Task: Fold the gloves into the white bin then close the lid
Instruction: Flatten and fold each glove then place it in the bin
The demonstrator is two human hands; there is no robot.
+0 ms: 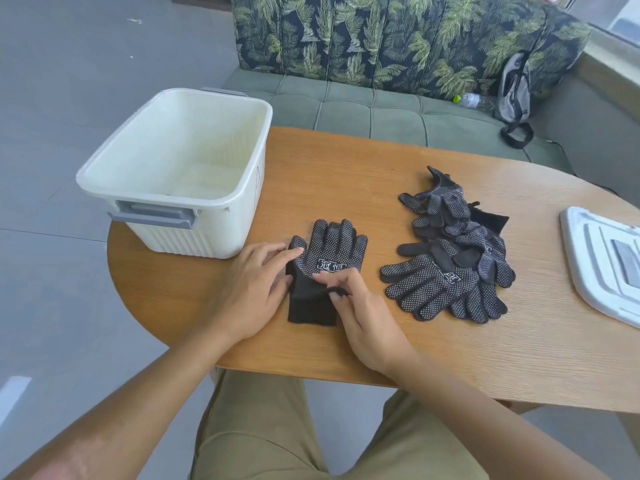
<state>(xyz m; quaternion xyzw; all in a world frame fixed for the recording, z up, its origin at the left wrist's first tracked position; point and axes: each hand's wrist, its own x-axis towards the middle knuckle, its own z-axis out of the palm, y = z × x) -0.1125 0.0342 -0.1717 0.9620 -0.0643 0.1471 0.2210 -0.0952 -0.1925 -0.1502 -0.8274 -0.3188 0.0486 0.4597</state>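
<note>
On worktop [346, 341], front centre: single glove [329, 258] flat, palm dots up, just right of white bin [173, 202]. Left hand [252, 289] presses thumb side w/ straight fingers; right hand [360, 317] pinches cuff edge. Pile of gloves [450, 258] well right; lid [602, 265] at far right edge.

Risks (judgement): cuff slips from pinch, fold springs open; knit bunches unevenly; lid overhangs edge, elbow knock could drop it.

Writing: white boxed Chinese chars on glove palm, approx "冠恒", not sure. Faint "A" mark on bin side.
</note>
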